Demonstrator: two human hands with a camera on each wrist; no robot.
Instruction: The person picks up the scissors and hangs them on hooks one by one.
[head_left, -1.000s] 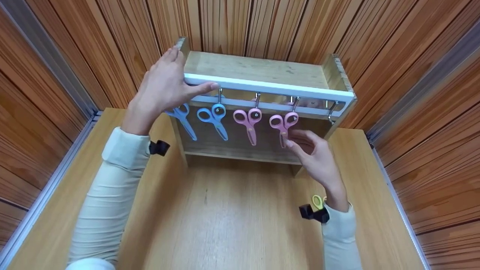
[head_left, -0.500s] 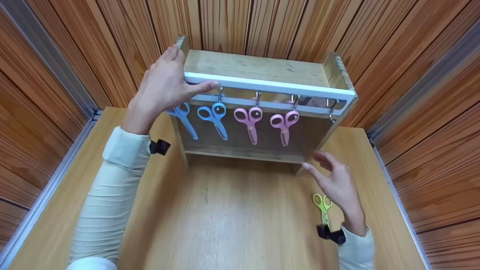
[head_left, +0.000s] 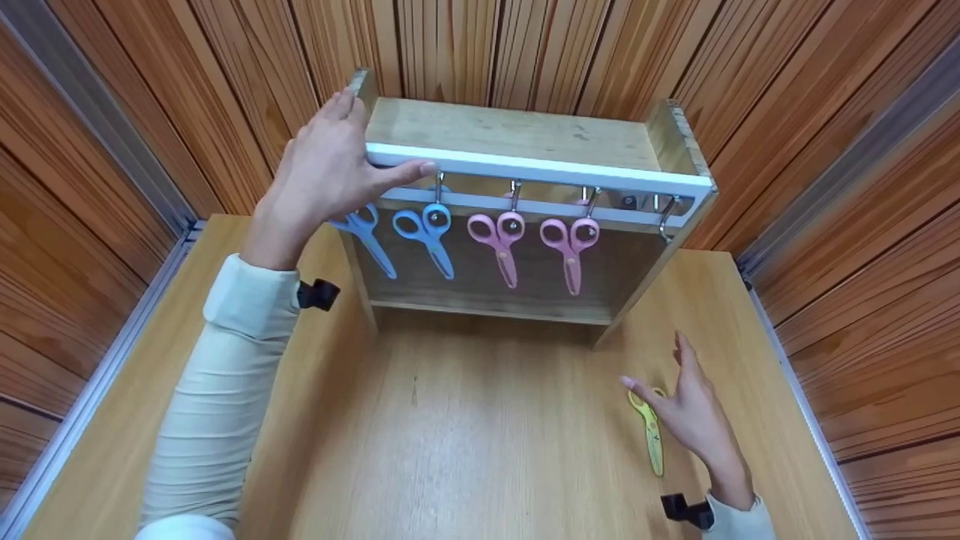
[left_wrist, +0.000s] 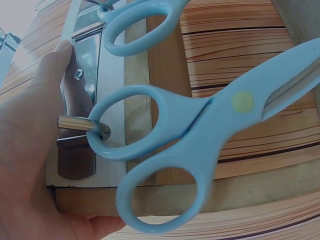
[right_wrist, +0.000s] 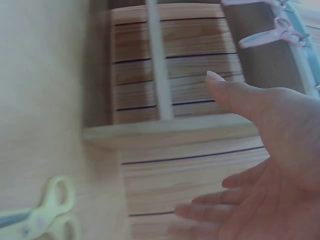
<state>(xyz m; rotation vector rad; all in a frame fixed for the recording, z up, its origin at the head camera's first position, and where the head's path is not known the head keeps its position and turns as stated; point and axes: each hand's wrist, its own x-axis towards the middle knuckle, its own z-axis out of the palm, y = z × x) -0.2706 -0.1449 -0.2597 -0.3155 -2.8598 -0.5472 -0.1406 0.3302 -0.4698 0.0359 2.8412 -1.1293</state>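
My left hand (head_left: 322,172) grips the upper left corner of a wooden rack (head_left: 517,127), thumb along its white front rail (head_left: 540,165). From metal hooks on the rail hang two blue pairs of scissors (head_left: 439,251) (left_wrist: 200,125) and two pink pairs of scissors (head_left: 504,251). The leftmost blue pair is partly hidden behind my left hand in the head view. Low on the right, my right hand (head_left: 697,416) holds nothing, its thumb and fingers spread. Beside it, yellow scissors (head_left: 655,446) lie on the table, one handle loop partly covered by my thumb.
A bare hook (head_left: 665,225) is at the rail's right end. The rack stands on a wooden table (head_left: 450,420). Wood-patterned walls (head_left: 510,52) rise behind it and at both sides, with metal strips along the table's side edges.
My right hand has let go of the rightmost pink scissors' blade and moved down and right, its fingers spreading beside the yellow scissors. The pink scissors hang free. My left hand stays on the rack.
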